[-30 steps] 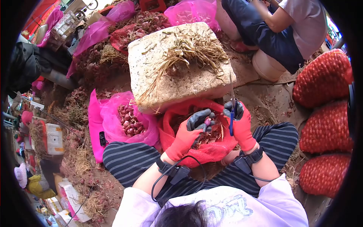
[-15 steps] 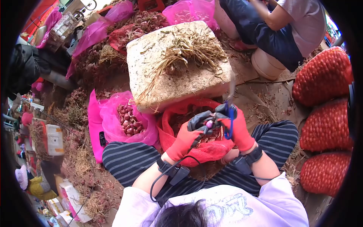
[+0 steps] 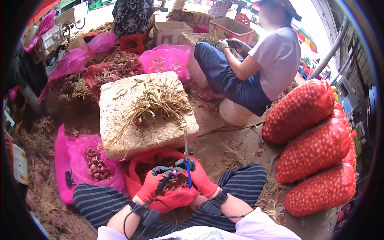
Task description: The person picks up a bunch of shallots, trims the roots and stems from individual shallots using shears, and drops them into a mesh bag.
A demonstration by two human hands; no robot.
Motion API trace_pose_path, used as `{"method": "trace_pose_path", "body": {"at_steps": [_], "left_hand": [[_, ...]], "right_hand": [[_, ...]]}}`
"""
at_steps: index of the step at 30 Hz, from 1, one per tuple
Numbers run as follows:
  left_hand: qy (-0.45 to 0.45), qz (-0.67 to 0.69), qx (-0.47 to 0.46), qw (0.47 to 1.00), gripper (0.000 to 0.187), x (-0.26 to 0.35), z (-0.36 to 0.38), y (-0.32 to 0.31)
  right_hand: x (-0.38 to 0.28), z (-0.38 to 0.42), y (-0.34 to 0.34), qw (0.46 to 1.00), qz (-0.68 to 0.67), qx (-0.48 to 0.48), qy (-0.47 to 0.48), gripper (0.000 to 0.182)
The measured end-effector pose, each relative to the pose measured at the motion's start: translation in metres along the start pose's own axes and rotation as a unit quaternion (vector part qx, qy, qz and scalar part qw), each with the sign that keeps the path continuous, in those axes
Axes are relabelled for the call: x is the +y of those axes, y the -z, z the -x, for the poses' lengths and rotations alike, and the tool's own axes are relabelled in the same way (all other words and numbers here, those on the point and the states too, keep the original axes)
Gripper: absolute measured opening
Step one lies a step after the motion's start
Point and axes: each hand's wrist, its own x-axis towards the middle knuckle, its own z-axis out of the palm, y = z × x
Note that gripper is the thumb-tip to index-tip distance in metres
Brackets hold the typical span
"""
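Red and dark-grey gloves cover both hands, held together above an open red mesh bag (image 3: 180, 199) between the crossed legs. My left hand (image 3: 155, 183) has its fingers closed round a small purple shallot (image 3: 174, 173). Beside it, my right hand (image 3: 197, 176) grips a blue-handled tool (image 3: 188, 170), its thin metal blade pointing up and away. Dry stalks (image 3: 160, 100) lie on a pale foam block (image 3: 116, 136) just beyond the hands. To the left, a pink mesh bag (image 3: 76, 156) holds several shallots (image 3: 96, 164).
Full red mesh sacks (image 3: 314, 152) are stacked at the right. A co-worker (image 3: 276, 60) sits on a white bucket (image 3: 236, 113) beyond the block. Farther back are a red stool (image 3: 132, 43), a pink bag (image 3: 166, 60) and crates (image 3: 170, 32). Dry plant scraps cover the ground at left.
The view has tilted up and turned right, so the block, bags and hands appear lower and farther left. Both hands remain close together with the shallot and the blue-handled tool.
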Motion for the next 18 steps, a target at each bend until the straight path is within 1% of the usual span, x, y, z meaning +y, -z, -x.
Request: {"method": "trace_pose_path", "body": {"at_steps": [1,3,4,7,8,10,11,12,13,14,15,16,17,18], "left_hand": [[0.006,0.042,0.004,0.999,0.014,-0.002,-0.003,0.002],[0.024,0.123,0.013,0.992,0.016,-0.007,-0.005,0.006],[0.018,0.07,0.075,0.995,0.017,-0.01,-0.006,0.006],[-0.026,0.044,0.065,0.997,0.017,-0.038,-0.018,0.036],[-0.044,-0.068,-0.061,0.995,0.019,-0.037,-0.015,0.039],[-0.013,-0.041,-0.117,0.992,0.017,-0.013,0.002,0.009],[0.006,-0.026,-0.144,0.989,0.019,-0.006,0.009,-0.002],[-0.143,-0.246,-0.178,0.942,0.019,-0.011,0.004,0.004],[-0.297,-0.437,-0.145,0.836,0.019,-0.015,-0.001,0.01],[-0.324,-0.544,-0.135,0.762,0.019,-0.011,0.0,0.012],[0.0,-0.249,-0.113,0.962,0.016,0.006,0.012,0.003],[0.027,-0.088,-0.072,0.993,0.015,-0.001,0.014,0.009],[-0.123,-0.26,-0.056,0.956,0.013,-0.013,0.007,0.021],[-0.225,-0.565,0.025,0.794,0.021,-0.004,0.014,0.023]], "right_hand": [[-0.006,0.002,-0.002,0.998,-0.06,0.002,-0.029,0.031],[-0.009,0.001,0.0,0.995,-0.085,0.012,-0.051,0.03],[-0.009,0.001,0.0,0.993,-0.1,0.017,-0.062,0.029],[-0.002,0.0,0.001,0.999,-0.032,0.033,-0.014,0.028],[0.003,-0.001,-0.001,0.999,0.002,0.039,0.004,0.028],[0.015,-0.001,-0.005,0.995,0.066,0.055,0.04,0.029],[0.02,-0.002,-0.002,0.996,0.071,0.047,0.035,0.03],[0.027,-0.004,0.0,0.996,0.074,0.037,0.026,0.031],[0.035,-0.001,-0.002,0.997,0.073,0.019,0.012,0.032],[0.029,-0.001,-0.002,0.996,0.088,-0.001,0.012,0.035],[0.013,0.005,-0.01,0.968,0.217,0.061,0.109,0.037],[0.028,-0.003,-0.001,0.975,0.197,0.052,0.085,0.037],[0.021,-0.001,-0.003,0.982,0.174,0.048,0.051,0.037],[0.016,-0.005,-0.002,0.952,0.282,0.059,0.102,0.035]]}}
